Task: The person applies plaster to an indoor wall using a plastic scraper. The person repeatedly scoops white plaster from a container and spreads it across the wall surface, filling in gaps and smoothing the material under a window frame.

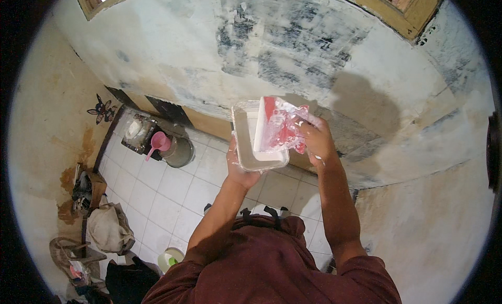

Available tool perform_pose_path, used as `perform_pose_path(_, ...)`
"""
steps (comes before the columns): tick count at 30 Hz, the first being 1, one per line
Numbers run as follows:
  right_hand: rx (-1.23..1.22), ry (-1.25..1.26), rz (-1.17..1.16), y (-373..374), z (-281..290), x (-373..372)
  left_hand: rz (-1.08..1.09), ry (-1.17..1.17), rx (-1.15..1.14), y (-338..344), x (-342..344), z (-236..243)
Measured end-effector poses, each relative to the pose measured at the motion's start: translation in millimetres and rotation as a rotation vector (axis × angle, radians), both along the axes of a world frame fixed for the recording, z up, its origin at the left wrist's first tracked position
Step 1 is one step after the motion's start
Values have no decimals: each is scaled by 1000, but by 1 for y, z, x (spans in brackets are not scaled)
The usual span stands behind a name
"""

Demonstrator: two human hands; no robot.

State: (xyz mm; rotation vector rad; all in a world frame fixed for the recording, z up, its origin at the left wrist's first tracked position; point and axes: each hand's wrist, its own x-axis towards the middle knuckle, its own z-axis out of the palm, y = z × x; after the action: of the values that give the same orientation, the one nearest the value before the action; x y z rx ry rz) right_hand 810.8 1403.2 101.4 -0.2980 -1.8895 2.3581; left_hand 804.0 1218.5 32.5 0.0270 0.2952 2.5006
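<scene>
My left hand [241, 167] holds a pale rectangular plastic tub [242, 131] from below and the side, its fingers partly hidden behind it. Whitish paste coats the inside of the tub. In my right hand [318, 137] is a wide red putty spreader [275, 125], smeared with white paste, with the fingers closed round its right end. The spreader's straight pale edge lies over the tub's opening; whether it touches the paste I cannot tell. Ahead of both hands stands a wall [293, 42] with white filler spread over dark grey patches.
On the white tiled floor [175, 186] at left stands a grey bucket [179, 151] with a pink dipper [159, 142] on it, beside a dark, paste-stained board [139, 135]. A beige sack [110, 227], a chair [78, 251] and a pale green container [170, 258] sit lower left.
</scene>
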Motion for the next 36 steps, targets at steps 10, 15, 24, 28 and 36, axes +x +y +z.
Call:
perform_pose_path(10,-194,-23,-27,17,-26,8,-38,-35,-57,3,-1,6)
perform_pose_path(15,-531,-152,-122,17,-43,15,-33,-24,21,5,-4,2)
perform_pose_path(24,-633,-49,-219,51,-118,-16,43,-6,-73,-3,-6,-16)
perform_pose_path(28,-656,-22,-313,58,-140,-48,67,-36,-122,-14,0,-14)
perform_pose_path(36,-605,35,-344,80,-128,-113,132,-87,-64,-32,6,-7)
